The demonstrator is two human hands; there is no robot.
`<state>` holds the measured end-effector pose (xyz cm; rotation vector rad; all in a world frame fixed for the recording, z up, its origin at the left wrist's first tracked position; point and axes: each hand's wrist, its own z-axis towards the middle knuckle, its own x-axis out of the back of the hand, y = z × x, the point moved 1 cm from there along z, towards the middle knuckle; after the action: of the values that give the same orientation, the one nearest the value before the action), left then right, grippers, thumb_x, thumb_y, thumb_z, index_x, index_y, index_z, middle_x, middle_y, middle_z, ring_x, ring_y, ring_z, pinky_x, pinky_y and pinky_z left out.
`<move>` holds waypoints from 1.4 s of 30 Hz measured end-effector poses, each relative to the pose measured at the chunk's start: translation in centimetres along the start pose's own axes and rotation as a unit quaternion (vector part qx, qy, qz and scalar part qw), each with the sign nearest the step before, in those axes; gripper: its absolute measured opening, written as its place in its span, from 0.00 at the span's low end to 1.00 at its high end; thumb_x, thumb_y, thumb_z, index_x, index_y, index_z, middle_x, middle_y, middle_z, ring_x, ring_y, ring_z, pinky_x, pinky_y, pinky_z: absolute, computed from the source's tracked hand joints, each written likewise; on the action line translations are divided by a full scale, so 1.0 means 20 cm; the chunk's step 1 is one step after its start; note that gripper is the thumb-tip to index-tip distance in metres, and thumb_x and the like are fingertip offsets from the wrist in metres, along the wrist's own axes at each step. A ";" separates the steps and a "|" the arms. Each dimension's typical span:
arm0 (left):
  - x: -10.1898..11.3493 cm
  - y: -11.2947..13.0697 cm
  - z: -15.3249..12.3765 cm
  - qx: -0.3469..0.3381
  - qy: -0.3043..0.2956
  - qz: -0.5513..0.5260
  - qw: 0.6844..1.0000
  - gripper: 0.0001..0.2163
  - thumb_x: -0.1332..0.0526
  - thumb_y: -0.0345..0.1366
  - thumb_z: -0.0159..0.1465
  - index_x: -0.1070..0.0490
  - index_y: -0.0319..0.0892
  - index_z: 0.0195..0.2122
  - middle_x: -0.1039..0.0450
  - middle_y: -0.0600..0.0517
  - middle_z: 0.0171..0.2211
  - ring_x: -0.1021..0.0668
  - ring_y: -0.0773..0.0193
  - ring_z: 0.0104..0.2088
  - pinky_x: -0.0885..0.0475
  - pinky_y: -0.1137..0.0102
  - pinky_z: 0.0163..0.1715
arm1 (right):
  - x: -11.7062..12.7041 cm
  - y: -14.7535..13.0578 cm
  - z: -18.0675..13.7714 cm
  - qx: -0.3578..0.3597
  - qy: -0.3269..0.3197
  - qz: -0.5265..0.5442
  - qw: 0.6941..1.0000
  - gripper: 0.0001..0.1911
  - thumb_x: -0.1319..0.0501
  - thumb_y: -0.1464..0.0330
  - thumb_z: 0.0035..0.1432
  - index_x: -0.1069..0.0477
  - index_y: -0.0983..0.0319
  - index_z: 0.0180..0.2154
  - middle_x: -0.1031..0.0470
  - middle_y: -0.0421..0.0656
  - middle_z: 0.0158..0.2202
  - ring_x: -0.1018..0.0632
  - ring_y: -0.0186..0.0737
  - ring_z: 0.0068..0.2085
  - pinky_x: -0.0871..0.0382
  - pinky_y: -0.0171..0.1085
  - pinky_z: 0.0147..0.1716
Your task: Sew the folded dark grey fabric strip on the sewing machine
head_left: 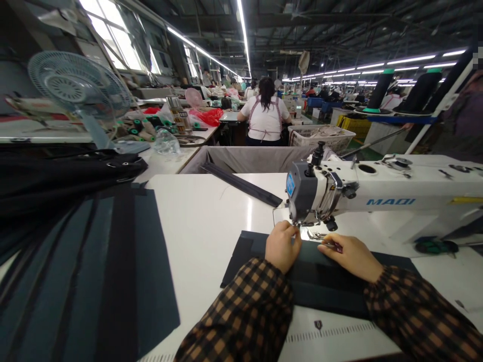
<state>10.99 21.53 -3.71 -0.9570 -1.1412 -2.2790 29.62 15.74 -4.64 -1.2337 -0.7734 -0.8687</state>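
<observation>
A dark, flat fabric panel point(320, 286) lies across the table in front of the white sewing machine point(388, 188). My left hand point(282, 247) rests at the panel's far edge, its fingers pinched together just below the needle area; whatever they grip is too small to see. My right hand point(350, 255) is over the panel, to the right of the presser foot point(315, 235). Its fingers are closed on a small metal tool point(332, 245) with a reddish part, mostly hidden in the palm. Checked sleeves cover both forearms.
Several dark panels point(86, 271) are stacked on the left, beside black fabric point(68, 171). A dark strip point(245, 186) lies behind the machine head. A fan point(79, 85) stands at the left. Thread cones point(381, 90) are at the right. Ahead, another person point(265, 118) sits beside a white basket point(320, 138).
</observation>
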 end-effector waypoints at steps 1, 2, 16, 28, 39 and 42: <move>0.00 -0.01 0.00 -0.001 -0.002 0.003 1.000 0.06 0.46 0.32 0.56 0.29 0.41 0.29 0.32 0.51 0.31 0.30 0.64 0.36 0.37 0.71 0.36 | -0.01 -0.01 0.02 0.005 0.002 -0.004 1.000 0.16 0.48 0.51 0.53 0.31 0.55 0.32 0.27 0.37 0.27 0.27 0.38 0.29 0.41 0.35 0.28; -0.01 -0.02 0.01 0.000 -0.005 0.004 1.000 0.06 0.45 0.32 0.56 0.29 0.42 0.28 0.31 0.51 0.30 0.30 0.64 0.35 0.36 0.71 0.35 | -0.02 -0.02 0.05 0.011 0.005 -0.008 1.000 0.16 0.48 0.52 0.53 0.30 0.55 0.31 0.27 0.37 0.26 0.27 0.38 0.28 0.41 0.35 0.27; -0.05 -0.13 0.02 0.060 0.008 -0.042 0.997 0.07 0.45 0.30 0.53 0.28 0.43 0.27 0.31 0.54 0.26 0.30 0.69 0.28 0.37 0.75 0.29 | -0.22 0.05 0.19 0.029 0.128 -0.005 0.991 0.19 0.50 0.53 0.54 0.28 0.58 0.31 0.27 0.45 0.24 0.26 0.44 0.31 0.36 0.36 0.29; -0.05 -0.13 0.01 0.079 0.008 -0.063 0.995 0.06 0.45 0.30 0.52 0.29 0.42 0.26 0.33 0.55 0.25 0.31 0.69 0.27 0.38 0.74 0.28 | -0.24 0.06 0.20 0.024 0.138 0.003 0.990 0.19 0.48 0.53 0.53 0.27 0.59 0.30 0.26 0.45 0.23 0.25 0.45 0.31 0.35 0.37 0.30; -0.05 -0.13 0.02 0.087 0.005 -0.058 0.995 0.06 0.45 0.29 0.52 0.30 0.42 0.25 0.33 0.55 0.24 0.31 0.68 0.27 0.38 0.74 0.28 | -0.24 0.06 0.20 0.023 0.136 0.007 0.990 0.18 0.48 0.53 0.53 0.27 0.58 0.31 0.26 0.45 0.25 0.25 0.45 0.32 0.34 0.38 0.30; -0.05 -0.13 0.01 0.083 0.005 -0.055 0.995 0.06 0.45 0.29 0.53 0.30 0.42 0.25 0.33 0.54 0.25 0.31 0.68 0.27 0.38 0.74 0.28 | -0.23 0.05 0.20 0.026 0.133 0.006 0.991 0.18 0.48 0.53 0.53 0.27 0.58 0.31 0.25 0.45 0.26 0.25 0.45 0.32 0.34 0.38 0.31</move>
<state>10.20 23.32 -5.71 -0.8364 -1.3842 -2.2288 28.26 20.39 -8.55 -1.0486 -0.5700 -0.9741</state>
